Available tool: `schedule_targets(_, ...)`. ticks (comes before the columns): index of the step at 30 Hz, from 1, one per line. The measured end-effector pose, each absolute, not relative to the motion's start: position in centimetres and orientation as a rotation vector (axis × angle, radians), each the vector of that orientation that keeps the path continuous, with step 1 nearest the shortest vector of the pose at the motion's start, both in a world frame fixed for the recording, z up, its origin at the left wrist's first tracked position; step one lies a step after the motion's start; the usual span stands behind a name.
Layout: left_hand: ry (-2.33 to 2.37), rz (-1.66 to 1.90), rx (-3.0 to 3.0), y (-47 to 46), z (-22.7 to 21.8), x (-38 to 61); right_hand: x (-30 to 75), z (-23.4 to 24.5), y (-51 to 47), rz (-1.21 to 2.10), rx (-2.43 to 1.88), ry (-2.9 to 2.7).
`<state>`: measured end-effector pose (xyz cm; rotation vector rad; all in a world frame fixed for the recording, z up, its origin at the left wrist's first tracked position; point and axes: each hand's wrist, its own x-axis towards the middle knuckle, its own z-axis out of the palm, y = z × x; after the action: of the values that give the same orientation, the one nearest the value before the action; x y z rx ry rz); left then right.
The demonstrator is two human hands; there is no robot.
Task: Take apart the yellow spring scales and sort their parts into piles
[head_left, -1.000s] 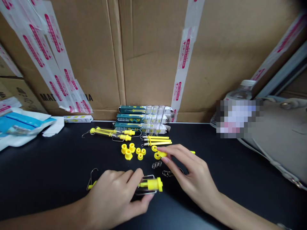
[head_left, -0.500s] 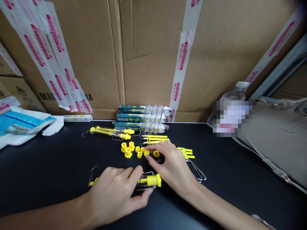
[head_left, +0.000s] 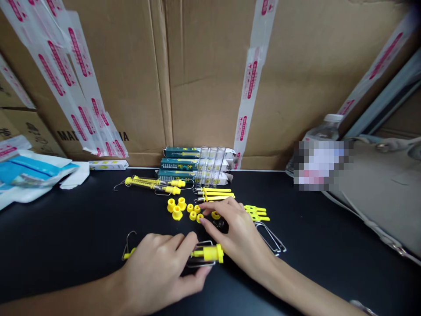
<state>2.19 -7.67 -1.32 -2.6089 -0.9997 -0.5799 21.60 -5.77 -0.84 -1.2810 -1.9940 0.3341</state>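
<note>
My left hand (head_left: 161, 265) is closed around a spring scale (head_left: 213, 253) lying level above the black table, its yellow collar to the right and its wire hook to the left. My fingers cover its middle. My right hand (head_left: 232, 224) is over the small yellow caps (head_left: 193, 215), thumb and forefinger apart. The thumb tip is at one small cap (head_left: 200, 218); whether it touches is hard to tell. Larger flanged yellow collars (head_left: 177, 213) stand to the left. Another yellow ring (head_left: 215, 215) and small dark pieces are partly hidden beneath my right hand.
Two assembled spring scales (head_left: 154, 184) lie farther back. Beyond the caps are yellow rods with springs (head_left: 217, 193), clear tubes (head_left: 210, 164) and green boxes (head_left: 179, 163). Flat yellow parts (head_left: 258, 213) and metal wire frames (head_left: 271, 239) lie right. A bottle (head_left: 324, 129) and bag (head_left: 384, 197) stand farther right.
One small cap has shifted slightly toward me and left, at my right thumb. My left hand keeps its hold on the spring scale. The view has tilted slightly.
</note>
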Motion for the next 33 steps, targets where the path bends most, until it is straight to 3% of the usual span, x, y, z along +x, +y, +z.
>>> schedule_targets(6,-0.992,-0.614,-2.613,-7.6,-1.3,2.2,24.3,-1.0,-6.3,0.219,-1.044,-2.035)
schedule_targets(20,-0.985,-0.630,-2.626,-7.4,-1.1,2.4,25.6,-1.2,-6.0,-0.018,-1.092,-2.332)
schedule_targets(33,-0.988,-0.605,-2.652,-7.4,-1.1,2.5,25.7,-1.5,-5.8,0.111,-1.110,-2.243)
